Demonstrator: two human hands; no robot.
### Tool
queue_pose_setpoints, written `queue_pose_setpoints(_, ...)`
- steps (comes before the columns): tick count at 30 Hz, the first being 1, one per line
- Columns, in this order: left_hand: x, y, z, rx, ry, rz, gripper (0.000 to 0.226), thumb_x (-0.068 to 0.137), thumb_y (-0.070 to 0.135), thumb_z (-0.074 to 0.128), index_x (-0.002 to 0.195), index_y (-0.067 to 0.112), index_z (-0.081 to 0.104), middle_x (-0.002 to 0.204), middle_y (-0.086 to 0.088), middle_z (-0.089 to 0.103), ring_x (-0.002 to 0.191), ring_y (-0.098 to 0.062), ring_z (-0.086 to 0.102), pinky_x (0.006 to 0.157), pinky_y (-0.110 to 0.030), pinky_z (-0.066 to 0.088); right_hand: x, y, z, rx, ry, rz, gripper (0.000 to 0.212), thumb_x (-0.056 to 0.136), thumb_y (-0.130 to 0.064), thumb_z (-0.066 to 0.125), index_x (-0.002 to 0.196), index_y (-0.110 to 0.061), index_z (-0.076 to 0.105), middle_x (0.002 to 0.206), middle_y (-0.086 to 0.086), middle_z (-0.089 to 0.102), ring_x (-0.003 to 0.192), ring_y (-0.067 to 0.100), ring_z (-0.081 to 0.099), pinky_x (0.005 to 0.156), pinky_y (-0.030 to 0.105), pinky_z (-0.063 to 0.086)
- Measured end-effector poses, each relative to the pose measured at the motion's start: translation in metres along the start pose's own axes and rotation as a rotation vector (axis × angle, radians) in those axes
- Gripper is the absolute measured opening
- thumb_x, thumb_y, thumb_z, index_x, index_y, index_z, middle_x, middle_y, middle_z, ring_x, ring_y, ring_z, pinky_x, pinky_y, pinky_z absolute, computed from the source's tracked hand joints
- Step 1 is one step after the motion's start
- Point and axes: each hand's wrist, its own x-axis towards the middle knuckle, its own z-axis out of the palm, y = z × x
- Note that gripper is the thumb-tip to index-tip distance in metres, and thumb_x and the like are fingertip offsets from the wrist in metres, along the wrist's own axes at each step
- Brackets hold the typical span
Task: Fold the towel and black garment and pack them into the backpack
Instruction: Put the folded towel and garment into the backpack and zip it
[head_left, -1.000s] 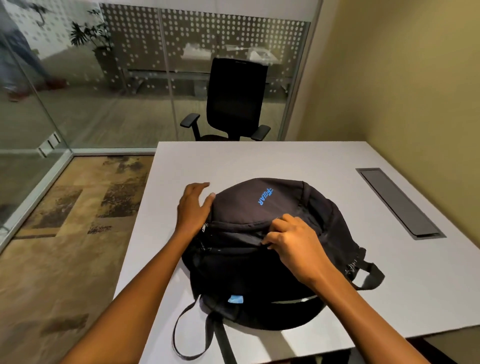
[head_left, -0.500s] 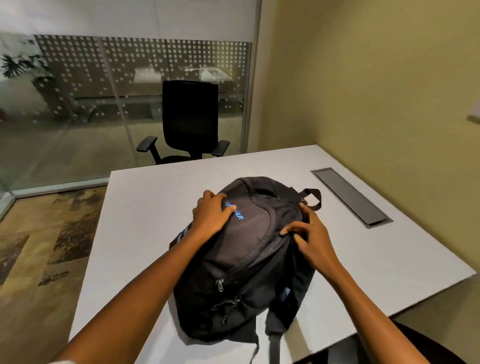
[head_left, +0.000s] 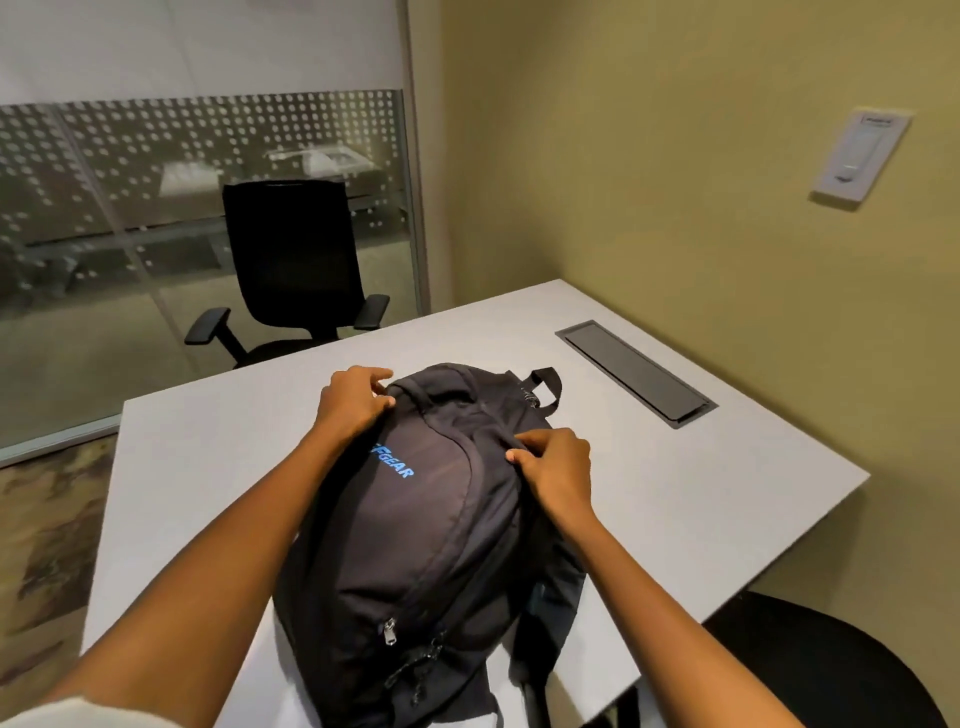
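Squarely in the lower middle of the frame lies the black backpack (head_left: 431, 525), front panel up, on the white table (head_left: 701, 499). Blue lettering sits on its upper left part, and its carry loop (head_left: 546, 384) points toward the far side of the table. Two zipper pulls show near its lower end, and its straps hang over the near table edge at the bottom of the frame. No towel or black garment shows outside the bag.

At the bag's top left corner, the left hand (head_left: 350, 400) grips the fabric, its fingers curled and its thumb pressed against the seam. On the bag's right side, about the centre of the frame, the right hand (head_left: 558, 467) pinches a fold of fabric or a zipper along the seam between thumb and curled fingers; which of the two it holds cannot be told. Both forearms reach in from the bottom corners of the frame.

Right of the bag, a dark recessed cable hatch (head_left: 636, 371) is set into the tabletop. Beyond the table's far edge, in the left middle of the frame, stands a black office chair (head_left: 291, 265) before a dotted glass partition (head_left: 130, 171). On the yellow-green wall at upper right hangs a white wall plate (head_left: 860, 153). A dark round seat (head_left: 852, 670) shows at the lower right corner.
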Motion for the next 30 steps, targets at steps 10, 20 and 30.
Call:
queue_pose_setpoints(10, 0.011, 0.035, -0.001, -0.131, 0.332, 0.007, 0.017, 0.085, 0.013, 0.067, 0.099, 0.006, 0.074, 0.1, -0.014, 0.072, 0.102, -0.033, 0.061, 0.098, -0.04, 0.04, 0.023, -0.006, -0.028, 0.276, 0.217, 0.01, 0.013, 0.076, -0.007, 0.072, 0.084, -0.016, 0.077, 0.078, -0.004, 0.073, 0.078, 0.013, 0.067, 0.078, 0.023, 0.05)
queue_pose_setpoints(20, 0.049, 0.158, 0.059, -0.547, 0.153, 0.089, 0.02, 0.081, 0.005, 0.07, 0.1, 0.002, 0.073, 0.092, -0.014, 0.073, 0.079, -0.028, 0.07, 0.082, -0.046, 0.057, 0.093, 0.02, -0.152, 0.324, 0.497, -0.068, 0.02, 0.075, -0.001, 0.071, 0.085, -0.017, 0.077, 0.081, -0.011, 0.071, 0.085, 0.011, 0.067, 0.086, 0.026, 0.05)
queue_pose_setpoints(30, 0.09, 0.362, 0.197, -0.957, -0.071, 0.035, 0.025, 0.083, 0.003, 0.067, 0.107, -0.002, 0.069, 0.104, -0.016, 0.069, 0.087, -0.031, 0.067, 0.086, -0.043, 0.056, 0.196, 0.088, -0.343, 0.22, 0.849, -0.043, 0.021, 0.073, 0.009, 0.068, 0.087, -0.006, 0.076, 0.077, -0.006, 0.067, 0.078, 0.013, 0.064, 0.08, 0.02, 0.047)
